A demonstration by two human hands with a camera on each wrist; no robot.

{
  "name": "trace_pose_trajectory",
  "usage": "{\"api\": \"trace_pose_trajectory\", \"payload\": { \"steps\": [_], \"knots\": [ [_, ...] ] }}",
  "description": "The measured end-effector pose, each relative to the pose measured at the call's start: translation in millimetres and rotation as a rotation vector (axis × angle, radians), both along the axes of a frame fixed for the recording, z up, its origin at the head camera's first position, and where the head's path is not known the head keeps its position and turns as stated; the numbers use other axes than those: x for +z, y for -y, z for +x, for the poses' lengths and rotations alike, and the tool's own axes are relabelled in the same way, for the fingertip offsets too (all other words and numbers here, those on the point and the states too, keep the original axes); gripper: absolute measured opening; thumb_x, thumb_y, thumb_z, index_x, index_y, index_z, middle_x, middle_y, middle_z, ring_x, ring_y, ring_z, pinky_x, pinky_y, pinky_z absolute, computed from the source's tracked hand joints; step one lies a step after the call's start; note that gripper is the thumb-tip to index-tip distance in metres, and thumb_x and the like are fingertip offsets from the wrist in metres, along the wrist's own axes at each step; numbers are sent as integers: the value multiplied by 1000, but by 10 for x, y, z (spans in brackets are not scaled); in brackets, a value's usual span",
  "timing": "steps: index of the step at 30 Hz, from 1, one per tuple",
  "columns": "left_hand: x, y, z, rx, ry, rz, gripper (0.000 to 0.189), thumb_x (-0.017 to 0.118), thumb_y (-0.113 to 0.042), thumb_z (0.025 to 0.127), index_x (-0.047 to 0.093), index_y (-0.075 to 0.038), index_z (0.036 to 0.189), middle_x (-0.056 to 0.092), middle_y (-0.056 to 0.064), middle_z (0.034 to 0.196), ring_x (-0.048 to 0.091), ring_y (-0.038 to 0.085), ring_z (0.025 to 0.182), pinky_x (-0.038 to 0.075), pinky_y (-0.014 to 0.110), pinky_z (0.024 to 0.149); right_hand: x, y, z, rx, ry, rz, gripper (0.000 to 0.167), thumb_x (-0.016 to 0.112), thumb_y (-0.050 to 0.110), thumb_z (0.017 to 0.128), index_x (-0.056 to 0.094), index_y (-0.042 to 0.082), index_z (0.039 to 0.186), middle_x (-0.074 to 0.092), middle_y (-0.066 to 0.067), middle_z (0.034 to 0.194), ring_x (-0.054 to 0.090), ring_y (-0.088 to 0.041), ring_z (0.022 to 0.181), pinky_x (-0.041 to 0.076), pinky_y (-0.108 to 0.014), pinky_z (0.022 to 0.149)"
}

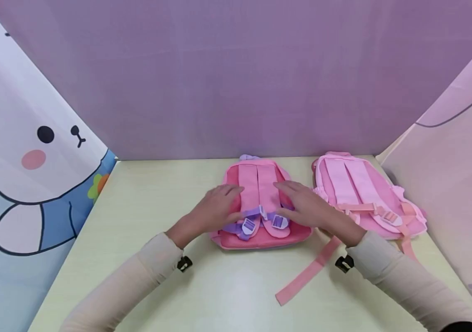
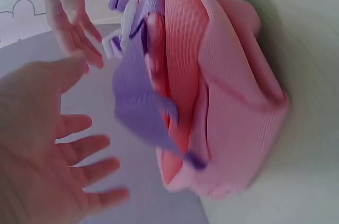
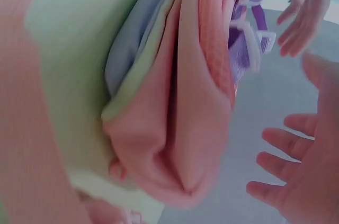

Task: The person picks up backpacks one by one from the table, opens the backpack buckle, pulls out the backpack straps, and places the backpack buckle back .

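A small pink backpack (image 1: 267,184) lies on the table with its shoulder straps facing up. Purple webbing (image 2: 143,94) and white buckles (image 1: 249,226) cross its lower part. My left hand (image 1: 215,208) is over the left side of this bag, fingers spread and apart from it in the left wrist view. Over the right side, my right hand (image 1: 308,205) mirrors it, its fingers (image 3: 283,168) loosely extended and holding nothing. A grey-blue layer (image 3: 130,49) shows along the bag's underside in the right wrist view.
To the right lies a second, lighter pink backpack (image 1: 356,184), straps up, with a coral buckle strap across it. One loose coral strap (image 1: 308,274) trails over the table (image 1: 153,193) toward the front. A purple backdrop (image 1: 240,83) and printed cloth walls enclose the table.
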State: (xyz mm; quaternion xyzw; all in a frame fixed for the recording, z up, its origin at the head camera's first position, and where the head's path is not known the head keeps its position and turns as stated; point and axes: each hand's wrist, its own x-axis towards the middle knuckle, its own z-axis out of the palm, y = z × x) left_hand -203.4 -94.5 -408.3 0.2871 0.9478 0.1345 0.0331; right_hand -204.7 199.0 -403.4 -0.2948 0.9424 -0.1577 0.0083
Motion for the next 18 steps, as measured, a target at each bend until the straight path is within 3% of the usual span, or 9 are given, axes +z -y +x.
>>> {"api": "trace_pose_trajectory", "payload": {
  "steps": [3,6,13,18],
  "knots": [
    [-55,-126,-38,-12,-7,59,66,71,-44,94,50,-12,148,59,10,142,54,27,135,48,47,110,-58,77,-7,-2,3,-13,67,70,42,94,51,6,148,58,-18,145,50,-40,139,41,-59,113],
    [-105,-220,-58,-19,23,104,57,70,-40,96,55,-12,143,64,8,133,60,23,126,53,40,104,-113,155,-7,12,7,-31,56,70,39,95,61,5,138,69,-13,131,60,-34,128,49,-53,107],
    [-185,-360,-83,-47,50,137,48,72,-39,95,62,-13,134,68,2,119,65,15,109,57,30,94,-252,274,-5,10,18,-50,38,74,33,92,70,9,122,73,-5,113,65,-23,112,53,-45,101],
    [-232,-435,-102,-52,60,148,40,70,-38,96,66,-13,127,68,0,110,63,10,98,56,27,90,-328,329,10,32,-29,-47,30,76,27,89,74,9,113,73,-3,102,65,-22,104,53,-44,97]
  ]
}}
